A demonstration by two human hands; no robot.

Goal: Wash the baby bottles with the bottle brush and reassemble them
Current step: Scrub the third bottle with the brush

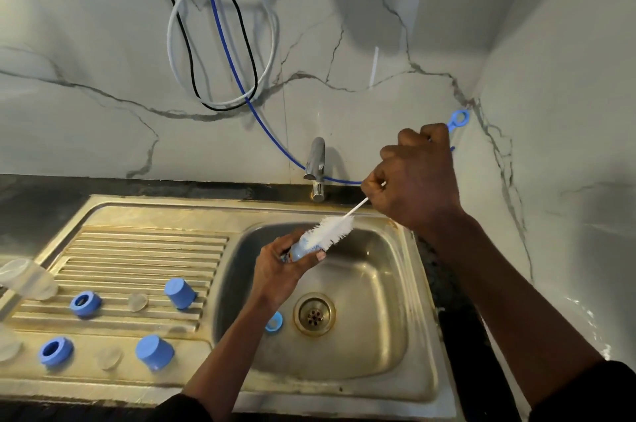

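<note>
Now the left hand has its grip curled round a small clear baby bottle with pale blue print, holding it tilted over the back left part of the stainless steel sink basin. The right hand is up above the basin's back right corner, its grip clamped in a fist on the thin stem of a long bottle brush with white bristles; the brush's blue ring end pokes out behind the fist. The bristle head slants down towards the basin and meets the bottle's mouth, though whether the tip is inside cannot be told. On the basin floor, between its left wall and its round metal drain, lies a blue plastic ring, partly behind the left forearm. Left of the basin, the ribbed steel drainboard carries the loose parts, all apart from one another: nearest the basin two blue domed caps, next outwards two clear silicone teats, then two blue screw collars, and farthest from the basin a clear bottle body. A chrome tap stands behind the basin's back rim on the dark stone counter, with black, white and blue cables hanging on the marble-patterned wall above the basin
</note>
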